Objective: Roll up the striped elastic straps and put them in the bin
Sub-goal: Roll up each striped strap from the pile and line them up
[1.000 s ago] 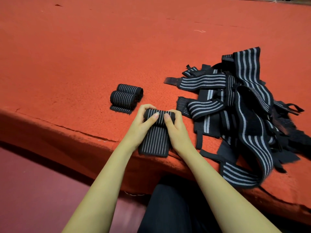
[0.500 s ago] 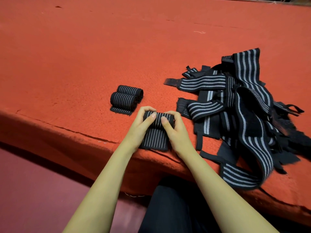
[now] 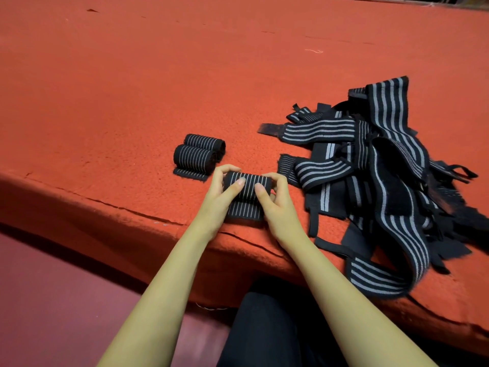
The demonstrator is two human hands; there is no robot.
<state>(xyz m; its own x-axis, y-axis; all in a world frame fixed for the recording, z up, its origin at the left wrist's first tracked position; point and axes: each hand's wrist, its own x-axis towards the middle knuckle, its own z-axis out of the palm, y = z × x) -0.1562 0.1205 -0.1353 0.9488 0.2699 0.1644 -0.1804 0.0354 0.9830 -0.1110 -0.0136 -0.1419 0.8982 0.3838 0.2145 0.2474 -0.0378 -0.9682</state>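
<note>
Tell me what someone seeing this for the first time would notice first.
The left hand and right hand grip a half-rolled striped strap at the near edge of the red table. A tangled pile of loose straps sprawls to its right, and two finished rolls sit just to its left.

An orange-red felt cloth (image 3: 132, 88) is covering the table and filling most of the frame. A thin crack (image 3: 137, 211) is running along its near edge, left of centre. A short white thread (image 3: 313, 51) is lying at the upper right. A maroon floor (image 3: 53, 300) is showing at the lower left, and a black trouser leg (image 3: 264, 335) at the bottom centre.
</note>
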